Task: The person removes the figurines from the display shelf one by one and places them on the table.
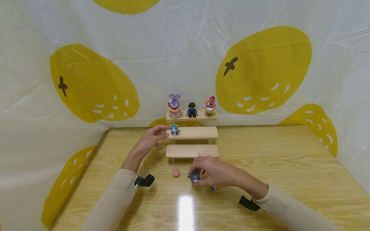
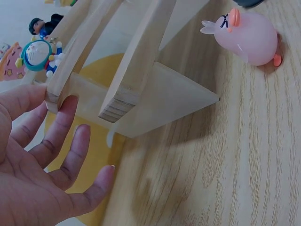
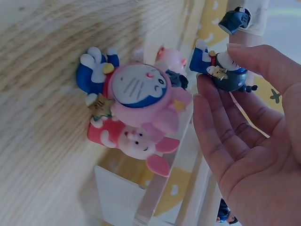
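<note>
My right hand point(image 1: 215, 171) pinches a small cat figurine in a dark hood point(image 3: 228, 70) between thumb and fingers, above the table in front of the lowest shelf. At the left end of the middle shelf point(image 1: 199, 132), my left hand point(image 1: 151, 138) has its fingers loosely extended, with fingertips at the shelf edge. Right beside them stands a cat figurine in a teal hood point(image 1: 174, 130). A pink duck figurine point(image 1: 176, 172) stands on the table between the hands. In the right wrist view, a pink-hooded cat figurine point(image 3: 138, 87) and a pink piglet figurine point(image 3: 136, 139) stand close together; the head view mostly hides them.
The top shelf point(image 1: 199, 118) bears a purple rabbit figurine point(image 1: 174, 106), a dark-haired toy person point(image 1: 192, 110) and a pink bear figurine point(image 1: 210, 106). Below the middle shelf is the lowest shelf point(image 1: 185, 150). A white cloth with yellow shapes point(image 1: 179, 64) hangs behind the wooden table point(image 1: 274, 154).
</note>
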